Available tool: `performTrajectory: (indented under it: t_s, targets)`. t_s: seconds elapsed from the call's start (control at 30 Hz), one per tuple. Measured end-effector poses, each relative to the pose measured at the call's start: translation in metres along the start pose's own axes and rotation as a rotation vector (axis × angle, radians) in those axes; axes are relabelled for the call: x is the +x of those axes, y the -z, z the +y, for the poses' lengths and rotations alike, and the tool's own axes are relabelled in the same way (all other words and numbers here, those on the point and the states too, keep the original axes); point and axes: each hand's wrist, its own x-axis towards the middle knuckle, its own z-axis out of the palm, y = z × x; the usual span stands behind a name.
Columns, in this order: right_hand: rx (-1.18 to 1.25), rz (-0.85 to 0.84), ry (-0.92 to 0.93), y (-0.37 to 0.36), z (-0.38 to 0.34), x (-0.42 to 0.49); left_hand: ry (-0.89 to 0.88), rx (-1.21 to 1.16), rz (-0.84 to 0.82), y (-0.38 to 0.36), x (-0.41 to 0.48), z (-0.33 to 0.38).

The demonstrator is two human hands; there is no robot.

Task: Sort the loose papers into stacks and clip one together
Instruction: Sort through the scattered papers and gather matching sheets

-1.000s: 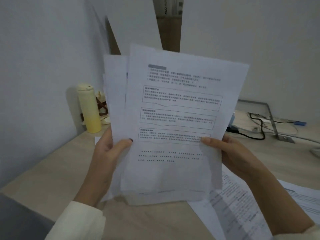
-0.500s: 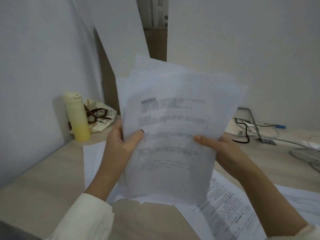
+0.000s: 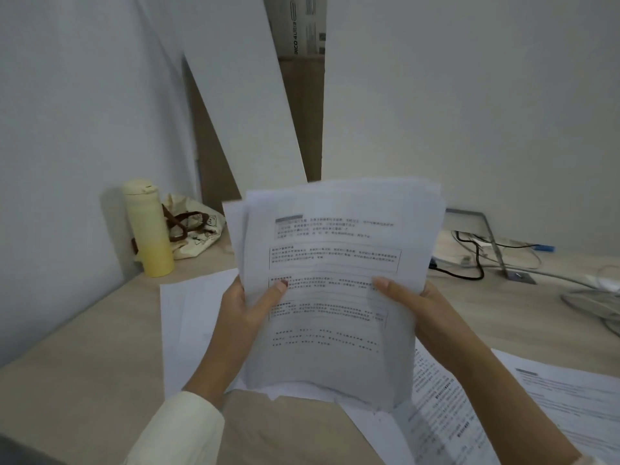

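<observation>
at far left, upright on the pale wooden worktop (image 3: 100, 380) close to the wall: a pale yellow flask (image 3: 149, 229), lid on. just right of it, slumped against its side, a cream cloth bag (image 3: 198, 226) with dark brown handles. nearer, flat on the worktop: a single white sheet (image 3: 188, 323), partly covered by the left forearm. next, the left hand (image 3: 245, 313), cream sleeve at the wrist, gripping the left edge of a sheaf of printed papers (image 3: 335, 313), thumb pressed across the front page, other fingers behind the pages. sheaf held upright in mid-view, pages fanned unevenly along the top and left edges, print too blurred to read; cannot tell whether the bottom edge touches anything below. on the sheaf's right edge, the right hand (image 3: 422, 317), thumb clamped on the front page, fingers curled behind. below and right, lying flat and overlapping: more printed sheets (image 3: 436, 417), then a further printed sheet (image 3: 570, 394). at back right, dark cables (image 3: 469, 263) around a metal stand (image 3: 496, 253). behind the sheaf, a white board (image 3: 241, 112) leaning in the corner.
</observation>
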Motion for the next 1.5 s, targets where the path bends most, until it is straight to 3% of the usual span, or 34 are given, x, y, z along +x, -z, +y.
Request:
performTrajectory:
  t_s: [0.2,0.4,0.57,0.7,0.77,0.93,1.07,1.2,1.37,1.5]
  targets:
    - [0.025,-0.009,0.118,0.013,-0.008,-0.008,-0.136,-0.034,0.079,0.005,-0.007,0.007]
    - [-0.002,0.070,-0.046,0.003,0.042,-0.024,-0.061,0.042,0.137,-0.009,-0.039,-0.032]
    - [0.019,0.132,0.094,0.004,0.027,-0.025,-0.143,0.061,0.130,-0.006,-0.033,-0.017]
    - [-0.094,0.076,-0.020,0.008,0.049,-0.034,0.001,0.047,0.061,-0.009,-0.050,-0.038]
    - [-0.107,0.132,-0.079,0.005,0.057,-0.035,0.054,0.052,0.046,-0.012,-0.054,-0.044]
    - [-0.022,0.261,-0.040,0.007,0.046,-0.028,-0.014,0.065,0.087,-0.018,-0.046,-0.032]
    - [-0.059,0.342,-0.102,0.002,0.065,-0.038,0.140,0.105,-0.024,-0.022,-0.060,-0.046]
    - [-0.111,0.480,-0.097,0.008,0.062,-0.046,0.134,0.215,-0.069,-0.038,-0.058,-0.034]
    - [-0.359,0.639,0.001,0.060,0.026,-0.076,0.245,0.119,-0.097,-0.089,-0.060,-0.013]
    - [-0.552,0.733,-0.095,0.121,0.012,-0.119,0.361,0.012,-0.268,-0.146,-0.080,-0.013]
